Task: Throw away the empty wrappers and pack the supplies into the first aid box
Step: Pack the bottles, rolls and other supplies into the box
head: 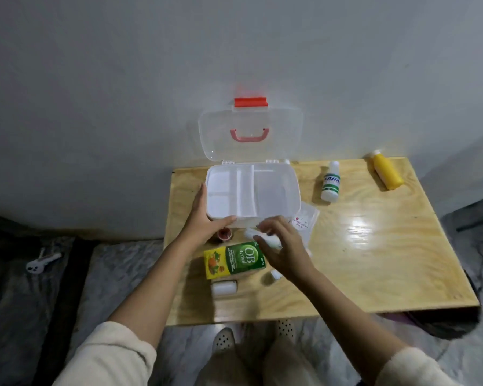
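The clear first aid box (pixel 290 190) stands open on the wooden table (pixel 374 260), its lid (pixel 207 129) with a red latch leaning back on the wall. A white divided tray sits inside. My left hand (pixel 204 218) grips the box's front left corner. My right hand (pixel 285 246) hovers just in front of the box with fingers curled around a small white bottle (pixel 253 235). A green and yellow OB herbal carton (pixel 234 259) lies below it. A small red-capped jar (pixel 224 234) sits by my left wrist.
A white bottle with a green label (pixel 330 181) and a yellow bottle (pixel 386 171) lie at the table's back right. A clear plastic packet (pixel 304 218) lies right of the box. A white container (pixel 223 288) and a small white cap (pixel 275 274) lie near the front.
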